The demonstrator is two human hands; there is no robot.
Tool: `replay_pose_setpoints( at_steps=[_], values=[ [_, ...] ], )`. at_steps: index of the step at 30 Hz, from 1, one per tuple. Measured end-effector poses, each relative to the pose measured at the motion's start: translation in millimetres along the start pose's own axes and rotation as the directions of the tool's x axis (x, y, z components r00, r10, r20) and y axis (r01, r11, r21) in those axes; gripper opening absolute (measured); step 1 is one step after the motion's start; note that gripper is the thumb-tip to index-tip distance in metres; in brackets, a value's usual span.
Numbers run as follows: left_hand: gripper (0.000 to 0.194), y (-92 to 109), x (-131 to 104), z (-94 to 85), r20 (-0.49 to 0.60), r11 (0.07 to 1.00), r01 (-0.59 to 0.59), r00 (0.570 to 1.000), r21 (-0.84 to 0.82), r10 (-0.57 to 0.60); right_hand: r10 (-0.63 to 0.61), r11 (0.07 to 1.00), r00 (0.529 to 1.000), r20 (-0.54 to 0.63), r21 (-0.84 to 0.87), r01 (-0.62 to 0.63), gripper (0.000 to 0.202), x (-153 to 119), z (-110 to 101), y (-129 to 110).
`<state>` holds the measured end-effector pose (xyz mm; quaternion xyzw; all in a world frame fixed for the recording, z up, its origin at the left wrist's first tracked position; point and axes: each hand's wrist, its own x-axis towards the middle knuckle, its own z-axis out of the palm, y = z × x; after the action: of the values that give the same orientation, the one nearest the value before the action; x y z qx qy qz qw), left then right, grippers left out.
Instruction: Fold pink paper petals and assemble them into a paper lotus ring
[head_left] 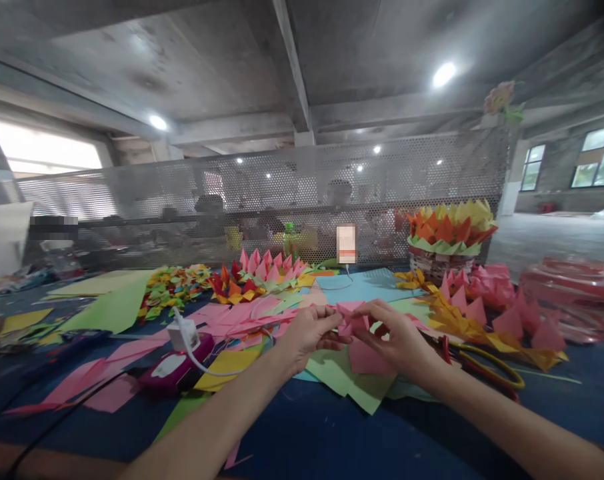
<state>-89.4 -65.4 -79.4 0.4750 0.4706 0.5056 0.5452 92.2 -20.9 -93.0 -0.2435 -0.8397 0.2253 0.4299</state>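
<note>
Both hands meet over the paper near the middle of the table. My left hand (316, 331) pinches the left side of a small pink folded paper (352, 316). On its right side, the thumb and fingers of my right hand (393, 331) are closed on the same paper. Below them lie a pink sheet (367, 359) and several light green sheets (369, 390). Beside my right hand are scissors (487, 365) with yellow and red handles, partly hidden by the wrist. The fine folds of the held paper are too small to make out.
A purple power strip (177, 367) with a white plug and cable sits left of my forearm. Pink paper strips (232, 317) spread behind it. At right stand a basket of folded paper points (447, 230) and a clear pink jar (572, 300). A perforated metal screen (157, 207) closes the back.
</note>
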Motion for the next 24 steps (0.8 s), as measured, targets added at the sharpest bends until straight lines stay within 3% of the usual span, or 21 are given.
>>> replay_pose_setpoints(
  at_steps=[8, 14, 24],
  values=[
    [0.035, -4.1, 3.3, -1.9, 0.08, 0.999, -0.036, 0.996, -0.014, 0.037, 0.046, 0.999, 0.999, 0.007, 0.027, -0.046, 0.009, -0.2, 0.4, 1.7],
    [0.034, -3.2, 0.6, -0.9, 0.166, 0.999, -0.034, 0.986, 0.03, 0.028, 0.157, 0.979, 0.988, 0.013, 0.129, -0.157, 0.011, -0.3, 1.6, 2.7],
    [0.03, -6.7, 1.9, -1.4, 0.132, 0.998, -0.011, 0.991, 0.062, 0.002, 0.217, 0.929, 0.975, 0.057, 0.294, -0.224, 0.017, -0.1, 3.4, 3.8]
  ],
)
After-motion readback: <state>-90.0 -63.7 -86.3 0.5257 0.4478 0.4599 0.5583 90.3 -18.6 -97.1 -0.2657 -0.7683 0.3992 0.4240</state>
